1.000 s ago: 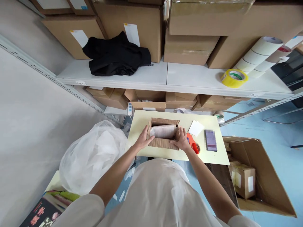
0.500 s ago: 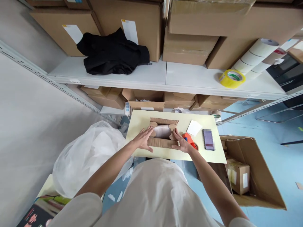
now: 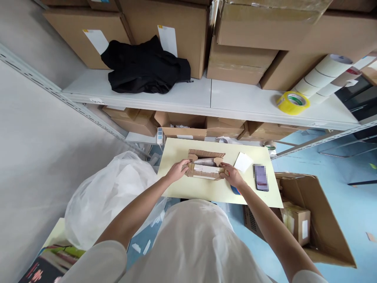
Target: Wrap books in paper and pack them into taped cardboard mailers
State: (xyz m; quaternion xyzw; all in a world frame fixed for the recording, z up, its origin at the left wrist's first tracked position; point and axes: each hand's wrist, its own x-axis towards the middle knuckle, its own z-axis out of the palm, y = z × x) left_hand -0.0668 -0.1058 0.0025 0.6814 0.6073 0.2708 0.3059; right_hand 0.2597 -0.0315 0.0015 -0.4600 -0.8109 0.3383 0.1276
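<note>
A small open cardboard box (image 3: 202,175) stands on the pale yellow table (image 3: 173,190). A whitish wrapped item (image 3: 204,161) lies inside it, partly covered by the raised near flap. White paper or label shows on the outer side of that flap. My left hand (image 3: 177,171) is closed on the flap's left end, fingers pinched at the corner. At the opposite end my right hand (image 3: 232,175) grips the flap between thumb and fingers. Beneath my right wrist, a tape dispenser (image 3: 235,190) is mostly hidden.
White cards (image 3: 243,162) and a phone (image 3: 260,177) lie at the table's right. A white plastic bag (image 3: 108,196) bulges on the left. A large open carton (image 3: 330,224) stands right. Shelving (image 3: 176,100) behind holds boxes, a black garment (image 3: 147,67) and yellow tape (image 3: 293,103).
The box's near flap has swung up and inward, hiding more of the wrapped item. Both hands have gone from spread fingers at the box ends to gripping the flap's ends.
</note>
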